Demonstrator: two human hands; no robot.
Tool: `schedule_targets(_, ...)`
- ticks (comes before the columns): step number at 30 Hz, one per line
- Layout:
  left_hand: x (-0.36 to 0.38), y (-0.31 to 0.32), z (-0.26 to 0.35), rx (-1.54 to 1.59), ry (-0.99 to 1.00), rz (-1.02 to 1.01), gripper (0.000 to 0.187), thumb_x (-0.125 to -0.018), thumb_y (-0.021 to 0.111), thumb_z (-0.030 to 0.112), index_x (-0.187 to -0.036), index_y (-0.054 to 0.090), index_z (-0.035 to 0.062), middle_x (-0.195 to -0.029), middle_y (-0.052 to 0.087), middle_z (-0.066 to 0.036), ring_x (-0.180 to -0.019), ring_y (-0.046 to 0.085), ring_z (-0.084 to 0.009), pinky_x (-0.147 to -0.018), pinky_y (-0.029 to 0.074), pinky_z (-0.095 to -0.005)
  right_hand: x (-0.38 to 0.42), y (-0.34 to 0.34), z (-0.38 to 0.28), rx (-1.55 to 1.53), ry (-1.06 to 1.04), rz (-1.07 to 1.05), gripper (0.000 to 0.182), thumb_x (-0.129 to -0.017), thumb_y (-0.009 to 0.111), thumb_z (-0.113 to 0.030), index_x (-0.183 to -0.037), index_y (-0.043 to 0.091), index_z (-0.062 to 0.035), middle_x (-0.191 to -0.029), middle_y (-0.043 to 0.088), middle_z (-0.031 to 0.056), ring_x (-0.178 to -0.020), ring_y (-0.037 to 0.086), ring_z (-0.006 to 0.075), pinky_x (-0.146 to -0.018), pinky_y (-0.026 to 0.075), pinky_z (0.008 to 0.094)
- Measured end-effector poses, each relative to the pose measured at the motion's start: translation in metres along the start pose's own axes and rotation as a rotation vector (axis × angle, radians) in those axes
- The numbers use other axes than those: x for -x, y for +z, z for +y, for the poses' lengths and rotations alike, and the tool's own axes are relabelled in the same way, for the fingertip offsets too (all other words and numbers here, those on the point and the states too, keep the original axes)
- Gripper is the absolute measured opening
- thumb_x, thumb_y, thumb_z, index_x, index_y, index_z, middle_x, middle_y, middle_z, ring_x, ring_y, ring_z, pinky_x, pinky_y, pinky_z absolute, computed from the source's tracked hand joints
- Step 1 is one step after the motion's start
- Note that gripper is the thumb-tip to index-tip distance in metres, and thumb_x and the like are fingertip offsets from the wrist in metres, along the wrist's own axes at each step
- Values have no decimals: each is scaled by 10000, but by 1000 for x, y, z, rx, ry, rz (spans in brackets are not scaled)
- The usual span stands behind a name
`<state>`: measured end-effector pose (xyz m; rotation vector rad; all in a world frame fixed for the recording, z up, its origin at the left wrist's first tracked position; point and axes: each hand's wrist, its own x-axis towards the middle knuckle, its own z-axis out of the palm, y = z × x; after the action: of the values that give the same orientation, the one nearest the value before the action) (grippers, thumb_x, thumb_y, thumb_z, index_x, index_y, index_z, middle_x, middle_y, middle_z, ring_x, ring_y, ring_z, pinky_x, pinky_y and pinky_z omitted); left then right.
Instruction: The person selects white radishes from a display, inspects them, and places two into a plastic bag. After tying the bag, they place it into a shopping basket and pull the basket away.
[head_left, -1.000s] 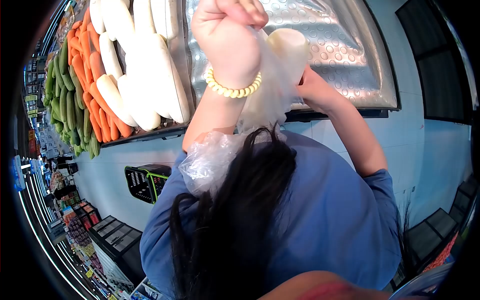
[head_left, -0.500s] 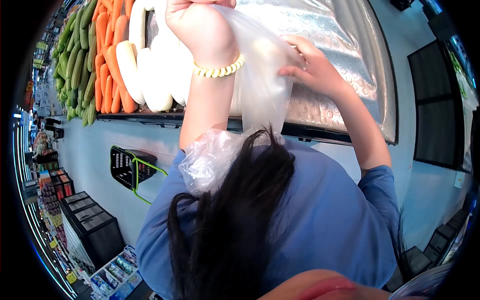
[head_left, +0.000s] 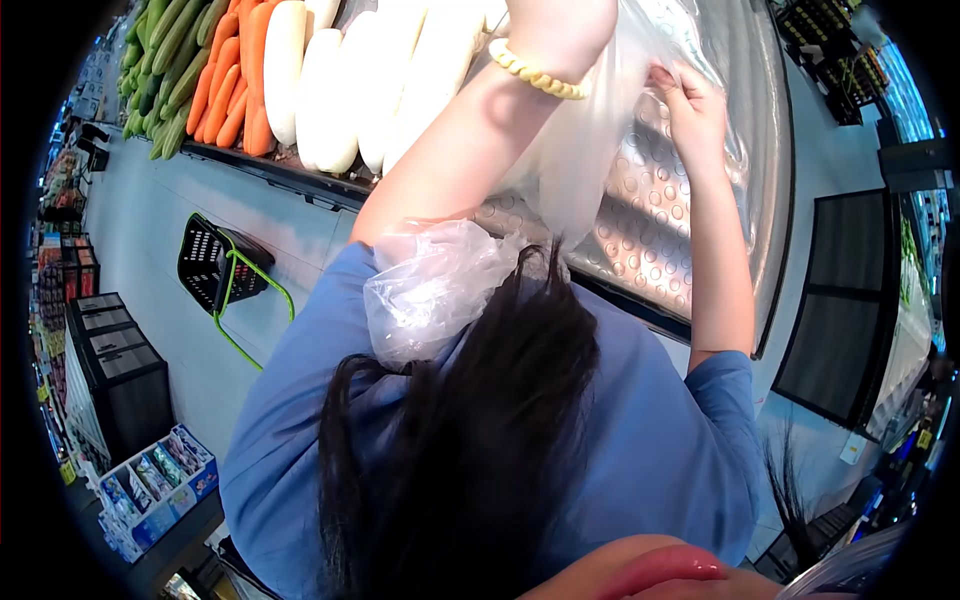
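Shifted rightward, your thin plastic bag now hangs over the silver liner. Your right hand pinches it; the fingers of your left hand are out of view, so you can't confirm that grip. Pulling hard could tear it.

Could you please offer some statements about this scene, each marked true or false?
1. A yellow coiled band circles the left wrist. True.
2. The carrots lie between the green vegetables and the white vegetables. True.
3. The black basket sits among the carrots. False: it is on the floor.
4. The right hand is apart from the hanging plastic bag. False: it touches the bag.
5. The right sleeve is blue. True.
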<state>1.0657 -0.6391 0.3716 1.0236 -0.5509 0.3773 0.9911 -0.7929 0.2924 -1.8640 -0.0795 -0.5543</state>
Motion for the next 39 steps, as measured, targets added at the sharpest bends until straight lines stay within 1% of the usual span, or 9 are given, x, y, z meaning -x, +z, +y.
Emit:
schedule_targets(10,12,1,-30,-227,-58,-109,291,-806,575,152,-1017,443,2,-976,525,-114,-873,482,-205,-758,398,-304,7,5,36,-123,223,42,199,-850,462,-29,-924,624,60,-971,638,107,-940,584,156,-854,439,271)
schedule_targets(14,14,-27,-34,-351,-69,-163,364,-812,601,189,-1076,448,-10,-1037,529,-126,-931,502,-218,-801,416,-312,-7,-17,28,-809,210,-242,236,-686,377,-64,-723,568,69,-946,597,154,-994,542,262,-916,401,367)
schedule_targets(17,32,-56,-52,-465,-159,-271,420,-816,621,217,-1119,452,-19,-1083,532,-135,-975,516,-227,-834,429,-317,-26,-30,44,-685,275,-378,219,-715,377,-63,-703,564,51,-870,594,131,-875,559,217,-805,442,321)
schedule_targets(18,42,-65,-58,-502,-208,-319,438,-818,627,227,-1134,453,-22,-1098,533,-138,-990,521,-230,-845,434,-319,-32,-32,51,-532,296,-346,188,-761,413,-53,-746,584,24,-801,585,81,-761,548,153,-695,442,252)
schedule_targets(22,88,-91,-73,-724,-433,-576,882,-706,732,428,-1294,331,-93,-1248,465,-258,-1175,464,-304,-987,373,-347,-34,-16,54,-147,394,-192,106,-807,530,-2,-842,621,-43,-825,607,12,-752,549,91,-692,436,214)
schedule_targets(26,124,-98,-82,-899,-502,-703,897,-609,755,469,-1241,419,-72,-1173,525,-263,-1092,531,-333,-938,417,-369,-23,-26,83,55,141,-17,104,-822,542,3,-867,630,-29,-916,621,25,-834,562,98,-749,439,219)
schedule_targets(30,122,-95,-69,-945,-671,-805,831,-594,729,467,-1188,477,-57,-1067,590,-247,-985,587,-340,-869,458,-374,4,-30,90,11,205,427,218,-886,553,-129,-1061,556,0,-1011,579,76,-922,549,139,-824,449,268)
schedule_targets(32,126,-100,-73,-935,-600,-728,792,-597,713,466,-1146,495,-62,-1001,613,-235,-928,608,-334,-832,476,-379,27,-28,107,-320,350,581,335,-909,513,-180,-1193,480,-5,-1145,525,102,-1036,520,169,-900,429,292)
schedule_targets(39,110,-117,-75,-738,-722,-323,724,-635,711,434,-1119,502,-62,-1021,610,-237,-952,601,-345,-830,475,-377,70,23,67,-462,277,462,486,-900,492,-89,-1353,328,-28,-1341,371,123,-1190,421,201,-988,372,315)
